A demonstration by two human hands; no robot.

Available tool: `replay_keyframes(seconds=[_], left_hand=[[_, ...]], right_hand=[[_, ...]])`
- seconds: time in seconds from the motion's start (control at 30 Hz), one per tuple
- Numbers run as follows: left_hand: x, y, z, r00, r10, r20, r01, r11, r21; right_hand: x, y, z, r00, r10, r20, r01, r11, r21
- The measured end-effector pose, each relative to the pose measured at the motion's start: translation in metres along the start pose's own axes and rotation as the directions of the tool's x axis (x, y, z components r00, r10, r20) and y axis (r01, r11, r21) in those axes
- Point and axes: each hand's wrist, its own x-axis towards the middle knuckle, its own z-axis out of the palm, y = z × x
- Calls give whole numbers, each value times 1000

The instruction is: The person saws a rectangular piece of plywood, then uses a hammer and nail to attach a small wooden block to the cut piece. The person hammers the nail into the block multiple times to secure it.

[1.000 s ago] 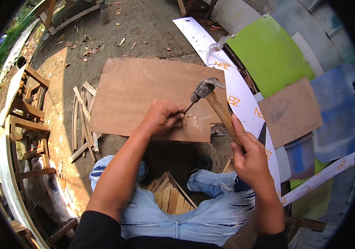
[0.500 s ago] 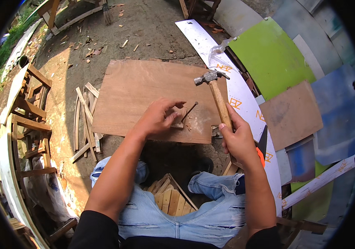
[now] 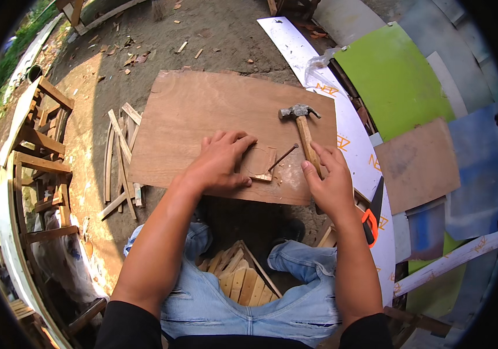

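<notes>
My left hand (image 3: 220, 163) lies with fingers spread on a brown plywood board (image 3: 179, 116). Its thumb and forefinger are at the left side of a small wood piece (image 3: 259, 161). A long dark nail (image 3: 284, 156) slants up to the right from that piece's right edge. My right hand (image 3: 331, 180) is closed loosely round the wooden handle of a claw hammer (image 3: 305, 134), thumb on one side and fingers on the other. The steel head points away from me, over the board's right part. Whether the hammer rests on the board, I cannot tell.
Thin wood strips (image 3: 122, 154) lie left of the board. An orange-handled saw (image 3: 371, 224) is right of my right forearm, on a long white printed sheet (image 3: 295, 49). Green panels (image 3: 397, 70) lie beyond. Slatted wood (image 3: 246, 282) shows between my legs; wooden frames (image 3: 42, 163) stand left.
The hammer has come down toward the board, and my right hand's hold looks looser. My left hand has flattened out and spread its fingers beside the small wood piece. The view has shifted slightly.
</notes>
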Motion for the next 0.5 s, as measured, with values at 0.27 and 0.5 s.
replay_keyframes(seconds=[0.27, 0.5], left_hand=[[0, 8, 3, 999, -28, -30, 29, 998, 48], [1, 9, 2, 1000, -8, -21, 9, 999, 53]], right_hand=[[14, -38, 5, 973, 160, 169, -229, 777, 587], [33, -28, 15, 925, 295, 240, -380, 742, 552]])
